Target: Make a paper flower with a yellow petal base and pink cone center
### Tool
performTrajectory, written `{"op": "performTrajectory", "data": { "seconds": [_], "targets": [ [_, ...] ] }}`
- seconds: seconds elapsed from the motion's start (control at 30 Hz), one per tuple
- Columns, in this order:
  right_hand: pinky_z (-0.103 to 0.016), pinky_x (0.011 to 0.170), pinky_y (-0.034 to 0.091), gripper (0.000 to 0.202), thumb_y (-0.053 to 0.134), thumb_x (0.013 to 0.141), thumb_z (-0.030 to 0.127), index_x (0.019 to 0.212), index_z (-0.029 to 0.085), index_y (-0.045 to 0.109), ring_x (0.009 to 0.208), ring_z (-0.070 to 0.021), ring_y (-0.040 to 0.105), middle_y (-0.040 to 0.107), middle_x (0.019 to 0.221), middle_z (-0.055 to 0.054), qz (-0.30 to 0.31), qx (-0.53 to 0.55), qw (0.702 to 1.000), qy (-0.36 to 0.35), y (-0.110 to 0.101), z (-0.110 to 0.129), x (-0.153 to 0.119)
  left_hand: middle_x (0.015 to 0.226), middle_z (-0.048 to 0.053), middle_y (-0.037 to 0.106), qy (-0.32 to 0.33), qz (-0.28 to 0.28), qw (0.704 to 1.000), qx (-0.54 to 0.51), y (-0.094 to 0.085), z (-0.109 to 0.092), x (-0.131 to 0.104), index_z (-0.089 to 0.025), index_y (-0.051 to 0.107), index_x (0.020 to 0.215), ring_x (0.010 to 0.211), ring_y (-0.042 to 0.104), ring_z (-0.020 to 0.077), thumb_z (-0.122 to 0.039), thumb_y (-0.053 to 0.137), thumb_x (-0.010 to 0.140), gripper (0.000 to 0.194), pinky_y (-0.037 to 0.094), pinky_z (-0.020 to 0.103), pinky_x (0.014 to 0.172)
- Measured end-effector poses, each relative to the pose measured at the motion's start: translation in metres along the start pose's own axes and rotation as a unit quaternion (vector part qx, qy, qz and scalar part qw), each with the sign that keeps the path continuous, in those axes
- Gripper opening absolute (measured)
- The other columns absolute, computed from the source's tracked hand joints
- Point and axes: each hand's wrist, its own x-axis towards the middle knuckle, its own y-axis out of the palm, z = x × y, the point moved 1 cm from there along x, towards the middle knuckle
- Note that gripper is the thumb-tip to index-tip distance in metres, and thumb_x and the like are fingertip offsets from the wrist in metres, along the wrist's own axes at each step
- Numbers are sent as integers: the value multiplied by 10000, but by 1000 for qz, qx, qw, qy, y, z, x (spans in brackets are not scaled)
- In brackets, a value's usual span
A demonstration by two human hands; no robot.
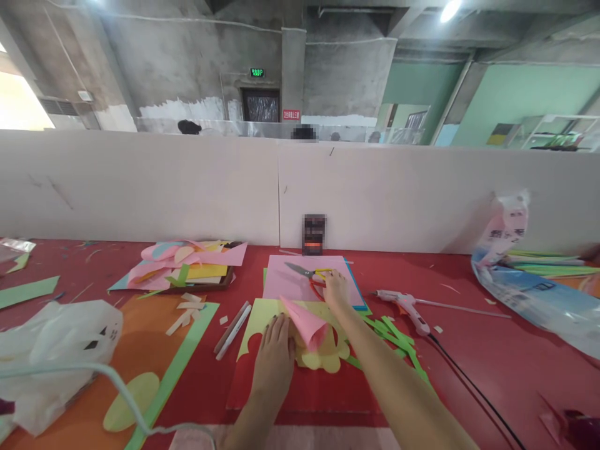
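Note:
My left hand (273,357) lies flat with fingers stretched on a yellow paper sheet (257,312) with curved cut edges. Right beside its fingertips a pink paper cone (307,324) rests on its side, its wide end toward me. Yellow scalloped paper (323,361) shows under and around the cone. My right hand (336,289) is closed at the handles of a pair of scissors (305,272), with one yellow and one red loop. The blades point left over pink paper sheets (293,289). Part of the handles is hidden by my fingers.
A glue gun (407,306) with a black cord lies on the right near green paper strips (394,340). Two pens (233,330) lie to the left, beyond them a tray of paper scraps (197,275). A white bag (60,350) and a cable crowd the left side. A white partition (187,187) stands behind.

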Motion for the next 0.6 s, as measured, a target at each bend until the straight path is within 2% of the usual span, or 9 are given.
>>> {"op": "performTrajectory", "data": {
  "seconds": [0.1,0.17,0.27,0.43,0.53,0.6],
  "targets": [
    [-267,704,401,248,448,737,93,946,127,579,855,-193,562,593,941,-100,-29,51,997,44,-14,5,-11,1304,126,444,7,-8,1000,3,1,0,-1,-132,396,1252,1237,354,244,-137,337,814,442,317,437,1005],
    [-239,584,395,195,421,775,188,907,148,560,692,-164,574,611,778,-53,-26,91,994,64,-26,11,-19,1304,126,443,10,-16,1000,5,0,-1,-1,-144,396,1249,1238,352,241,-134,345,813,440,314,438,1006],
    [-215,469,347,128,422,764,248,776,173,525,517,-131,528,574,608,-2,-10,142,986,81,-47,19,-41,1305,129,441,8,-19,1000,12,-3,-4,-1,-144,420,1226,1235,355,246,-143,343,821,413,319,437,1001],
    [-214,460,343,62,462,719,250,711,190,476,513,-137,521,555,580,1,-6,192,976,107,-66,26,-95,1293,128,451,27,-12,999,14,-7,-5,-1,-132,431,1214,1227,363,239,-160,336,830,397,307,427,1012],
    [-211,401,317,127,496,713,320,684,198,472,420,-122,462,491,490,35,14,323,929,179,-59,26,-118,1274,121,471,30,-13,999,8,-6,-2,-1,-146,433,1211,1219,377,236,-164,345,829,393,313,427,1007],
    [-205,374,299,201,565,667,373,665,200,462,382,-105,406,426,446,68,4,393,898,199,-50,26,-125,1267,113,479,23,-15,1000,5,-5,-1,0,-159,435,1209,1213,384,238,-170,346,833,387,322,430,999]
  ]
}}
